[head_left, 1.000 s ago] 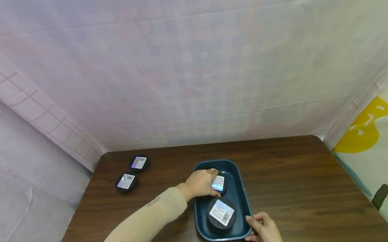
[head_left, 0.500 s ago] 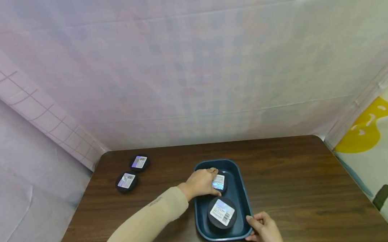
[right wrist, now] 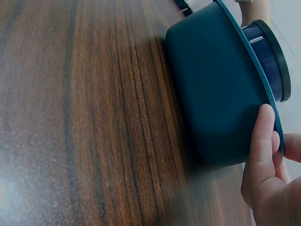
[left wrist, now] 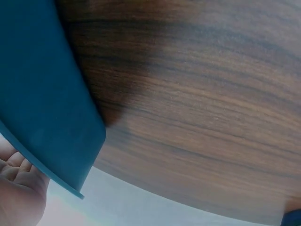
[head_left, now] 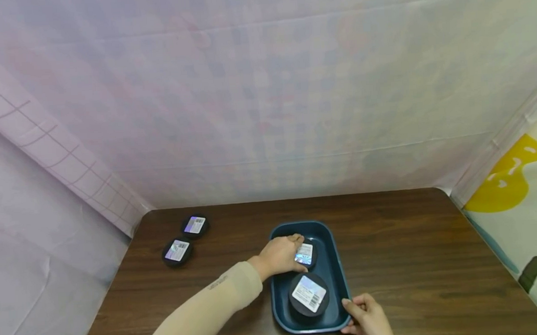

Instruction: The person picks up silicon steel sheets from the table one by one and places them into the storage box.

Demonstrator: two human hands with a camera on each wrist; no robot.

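Observation:
A dark blue tray lies on the wooden table with two round black-lidded tubs in it, each with a white barcode label on top. My left hand reaches over the tray's left rim and grips the far tub, its thumb at the near side. The near tub stands taller and rises above the rim in the right wrist view. At the near right corner my right hand pinches the tray rim, its fingers against the outer wall. Part of the left hand shows behind the rim in the left wrist view.
Two more black tubs, one farther back and one nearer, sit close together at the table's left. Bare wood extends right of the tray. A pale cloth wall stands along the table's back edge.
Both hands keep their places on the far tub and the tray rim. The whole head view has shifted only slightly; nothing else has visibly moved.

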